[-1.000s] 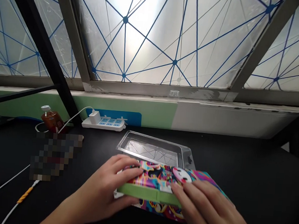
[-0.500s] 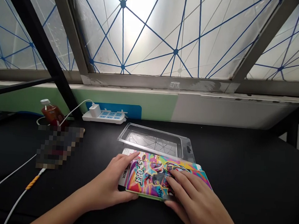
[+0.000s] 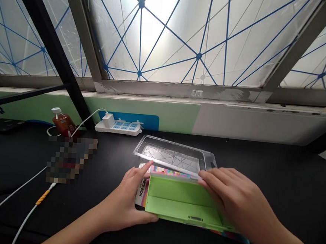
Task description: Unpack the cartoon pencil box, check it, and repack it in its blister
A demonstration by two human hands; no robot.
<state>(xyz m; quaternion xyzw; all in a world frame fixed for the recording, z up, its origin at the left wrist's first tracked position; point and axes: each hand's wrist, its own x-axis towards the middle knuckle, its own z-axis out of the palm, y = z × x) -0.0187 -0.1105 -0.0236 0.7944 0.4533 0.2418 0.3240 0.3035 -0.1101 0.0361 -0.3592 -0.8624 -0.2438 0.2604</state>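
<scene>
A pencil box point(image 3: 178, 201) lies open in front of me, its plain light-green inside facing up. My left hand point(image 3: 128, 195) holds its left end, thumb at the near corner and index finger stretched along the far side. Curled over the far edge and right part is my right hand point(image 3: 227, 193), which hides that end. Beneath the box is a colourful printed card point(image 3: 141, 195) with lettering on its left strip. Just behind lies a clear plastic blister shell point(image 3: 174, 158), close to my right fingertips.
A white power strip point(image 3: 119, 127) with a plugged-in charger stands by the wall. To the left are a bottle point(image 3: 64, 121) with a white cap, a blurred-out object point(image 3: 71, 162) and a white cable point(image 3: 29, 216). A dark keyboard-like object point(image 3: 3, 124) sits at far left.
The pencil box has been opened: its colourful top faced up before, and now the green inside shows. My right hand has moved from the top's surface to the far right edge.
</scene>
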